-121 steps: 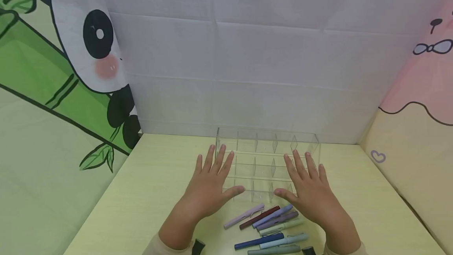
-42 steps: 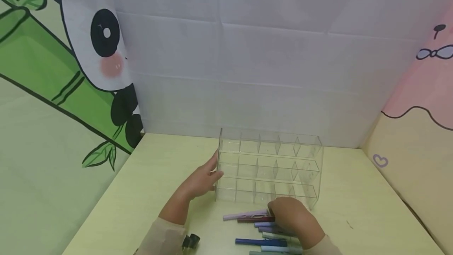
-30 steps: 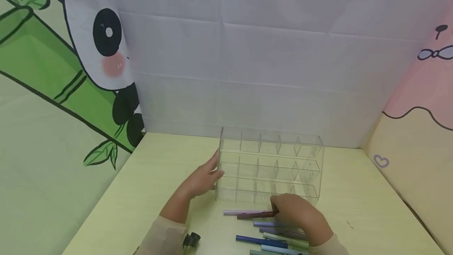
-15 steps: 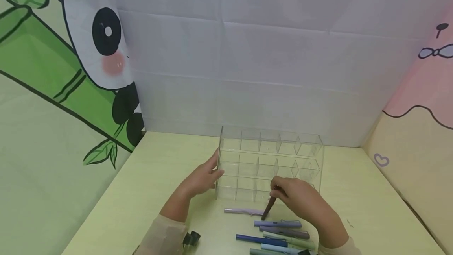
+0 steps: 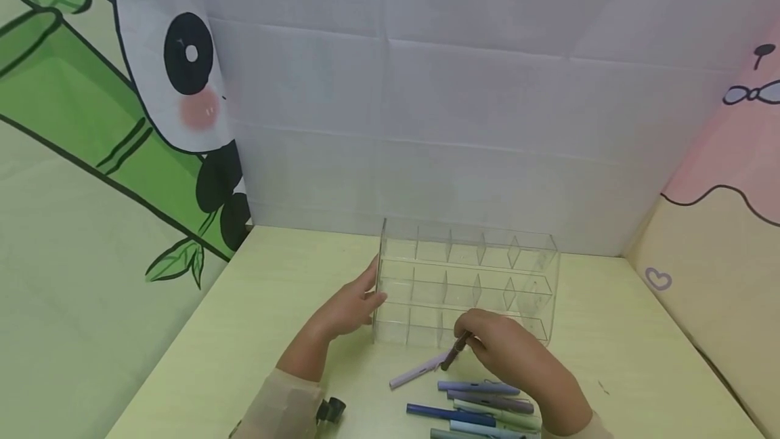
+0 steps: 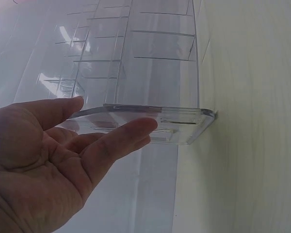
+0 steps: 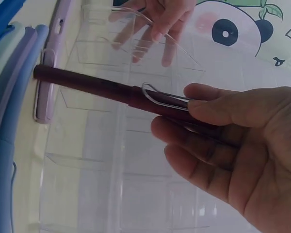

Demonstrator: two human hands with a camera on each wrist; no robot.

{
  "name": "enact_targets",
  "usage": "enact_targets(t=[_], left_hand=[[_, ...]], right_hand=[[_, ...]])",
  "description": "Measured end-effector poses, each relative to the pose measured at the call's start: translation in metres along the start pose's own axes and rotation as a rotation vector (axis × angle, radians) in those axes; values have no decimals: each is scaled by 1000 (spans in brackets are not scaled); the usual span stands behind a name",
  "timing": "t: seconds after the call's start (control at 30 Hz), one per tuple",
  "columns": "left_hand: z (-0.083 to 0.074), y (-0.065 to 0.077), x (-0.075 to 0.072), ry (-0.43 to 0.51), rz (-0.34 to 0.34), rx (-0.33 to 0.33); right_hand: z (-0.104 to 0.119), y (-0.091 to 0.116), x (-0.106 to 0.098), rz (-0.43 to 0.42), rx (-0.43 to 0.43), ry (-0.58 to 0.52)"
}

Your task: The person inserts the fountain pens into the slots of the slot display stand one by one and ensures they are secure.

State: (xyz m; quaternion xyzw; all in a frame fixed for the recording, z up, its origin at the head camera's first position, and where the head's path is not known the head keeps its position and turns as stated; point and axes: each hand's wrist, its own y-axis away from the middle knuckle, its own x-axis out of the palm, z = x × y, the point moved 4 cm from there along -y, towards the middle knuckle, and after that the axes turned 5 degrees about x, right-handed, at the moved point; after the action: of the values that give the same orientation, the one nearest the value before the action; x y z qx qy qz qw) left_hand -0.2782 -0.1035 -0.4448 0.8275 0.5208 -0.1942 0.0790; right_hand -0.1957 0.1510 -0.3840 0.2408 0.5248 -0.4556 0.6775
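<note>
Touching the organizer's (image 5: 429, 291) side edge (image 6: 184, 111), left fingers (image 6: 121, 141) lie straight; right fingers (image 7: 179, 136) pinch a maroon pen (image 7: 87, 84) nearby.

A screened-off desk nook is shown, decorated in a childlike manner; whether it is set in a home, a school or a studio cannot be told. A pale wood-look desk (image 5: 305, 263) is closed in on three sides. At twelve o'clock the back is formed by a whitish sheet (image 5: 390, 120), marked by fold creases. At ten o'clock a cartoon panda (image 5: 161, 93) and green bamboo (image 5: 85, 100) are pictured; at two o'clock, a pink figure (image 5: 737, 141) with a bow tie. A stationery corner is suggested by pens (image 5: 487, 400) and a clear compartmented rack (image 5: 466, 267).
</note>
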Motion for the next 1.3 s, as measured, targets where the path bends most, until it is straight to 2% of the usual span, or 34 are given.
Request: enact_targets(t=[0.13, 0.37, 0.57, 0.77, 1.0, 1.13, 1.3], left_hand=[[-1, 0, 0, 7, -4, 9], [1, 0, 0, 3, 3, 6], [0, 0, 0, 4, 5, -1], [-1, 1, -1, 7, 5, 1], [-2, 1, -2, 8, 6, 12], [-3, 1, -3, 19, 11, 19], [-2, 1, -3, 4, 24, 17]], right_hand=[[2, -3, 5, 16, -27, -48], [9, -7, 11, 61, 2, -193], [8, -4, 4, -12, 14, -150], [8, -7, 11, 57, -5, -138], [4, -11, 17, 82, -44, -216], [-13, -14, 13, 35, -31, -321], [-44, -18, -11, -147, -12, -625]])
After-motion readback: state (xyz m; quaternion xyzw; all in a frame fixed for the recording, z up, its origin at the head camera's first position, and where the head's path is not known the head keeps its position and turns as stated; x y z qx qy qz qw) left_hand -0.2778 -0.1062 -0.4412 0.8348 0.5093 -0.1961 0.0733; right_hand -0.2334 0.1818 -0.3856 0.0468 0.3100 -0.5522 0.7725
